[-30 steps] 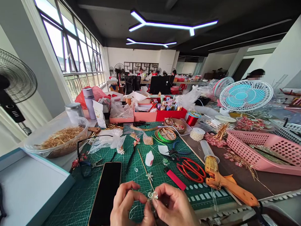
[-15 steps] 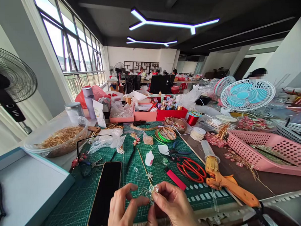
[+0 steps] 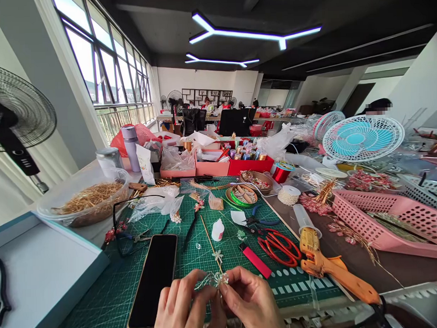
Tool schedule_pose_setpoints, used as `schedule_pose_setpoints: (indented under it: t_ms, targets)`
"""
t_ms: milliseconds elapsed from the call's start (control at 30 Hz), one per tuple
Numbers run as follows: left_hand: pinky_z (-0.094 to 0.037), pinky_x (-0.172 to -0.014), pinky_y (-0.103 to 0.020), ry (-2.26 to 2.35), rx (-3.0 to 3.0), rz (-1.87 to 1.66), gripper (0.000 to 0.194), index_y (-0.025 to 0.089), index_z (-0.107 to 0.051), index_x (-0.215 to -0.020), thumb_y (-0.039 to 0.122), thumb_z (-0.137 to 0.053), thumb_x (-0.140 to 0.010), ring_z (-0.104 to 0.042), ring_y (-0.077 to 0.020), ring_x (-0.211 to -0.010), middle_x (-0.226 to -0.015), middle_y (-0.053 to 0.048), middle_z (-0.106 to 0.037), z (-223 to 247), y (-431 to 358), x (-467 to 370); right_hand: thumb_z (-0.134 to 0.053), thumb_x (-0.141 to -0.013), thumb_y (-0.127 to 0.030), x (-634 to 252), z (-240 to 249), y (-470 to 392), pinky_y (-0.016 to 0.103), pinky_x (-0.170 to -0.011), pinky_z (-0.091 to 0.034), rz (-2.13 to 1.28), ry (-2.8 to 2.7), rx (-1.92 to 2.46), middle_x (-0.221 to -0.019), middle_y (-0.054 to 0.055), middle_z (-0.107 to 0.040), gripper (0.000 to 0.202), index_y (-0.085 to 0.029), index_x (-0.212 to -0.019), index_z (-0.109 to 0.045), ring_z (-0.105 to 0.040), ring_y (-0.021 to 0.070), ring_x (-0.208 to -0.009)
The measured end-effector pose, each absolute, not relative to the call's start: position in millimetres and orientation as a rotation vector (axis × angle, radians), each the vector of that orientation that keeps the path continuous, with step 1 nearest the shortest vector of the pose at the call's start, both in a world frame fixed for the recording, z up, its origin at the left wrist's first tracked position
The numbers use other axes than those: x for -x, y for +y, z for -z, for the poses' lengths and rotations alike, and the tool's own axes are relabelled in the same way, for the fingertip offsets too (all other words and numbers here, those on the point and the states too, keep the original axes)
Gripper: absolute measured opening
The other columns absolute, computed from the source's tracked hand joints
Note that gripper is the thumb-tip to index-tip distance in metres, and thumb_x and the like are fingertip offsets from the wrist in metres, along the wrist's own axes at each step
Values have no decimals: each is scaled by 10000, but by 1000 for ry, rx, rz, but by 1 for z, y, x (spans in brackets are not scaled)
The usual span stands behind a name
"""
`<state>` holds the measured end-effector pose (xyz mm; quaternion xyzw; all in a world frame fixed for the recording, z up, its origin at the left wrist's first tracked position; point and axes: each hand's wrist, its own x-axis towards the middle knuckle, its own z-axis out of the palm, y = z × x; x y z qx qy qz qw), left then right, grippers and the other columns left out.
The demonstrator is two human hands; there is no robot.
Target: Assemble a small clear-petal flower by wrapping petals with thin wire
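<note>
I pinch the clear beaded flower (image 3: 221,278) in my right hand (image 3: 250,299), its thin wires (image 3: 205,280) fanning leftward; my left hand (image 3: 187,304) curls close, its grip unclear.

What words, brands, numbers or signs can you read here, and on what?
None can be read with certainty.
White pouch: printed marks, too small to read.
Small white bottle: pinkish label, too blurred.
Black fan: pale marks, too blurred.
Phone: dark screen, no text visible.
</note>
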<state>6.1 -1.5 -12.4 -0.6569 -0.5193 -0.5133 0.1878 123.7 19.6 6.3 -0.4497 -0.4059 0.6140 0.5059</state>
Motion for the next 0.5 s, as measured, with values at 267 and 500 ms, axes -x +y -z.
schedule_pose_setpoints:
  t_ms: [267, 500]
  targets:
    - [-470, -598, -237, -1627, 1809, 1555, 129, 252, -599, -720, 123, -599, -729, -663, -150, -698, -889, -18, -675, 18, -1, -8, -815, -503, -469, -127, -7, 19, 207, -468, -462, -1557, -966, 1056, -538, -23, -551, 415, -134, -606, -592, -474, 82, -496]
    - [-413, -396, -219, -2231, 1980, 2104, 228, 217, -541, -900, 328, -569, -703, -488, -120, -366, -493, 55, -577, 13, 1, -9, -812, -490, -485, -128, -7, 21, 238, -471, -479, -1488, -1022, 1105, -556, -5, -567, 433, -131, -603, -588, -490, 108, -524]
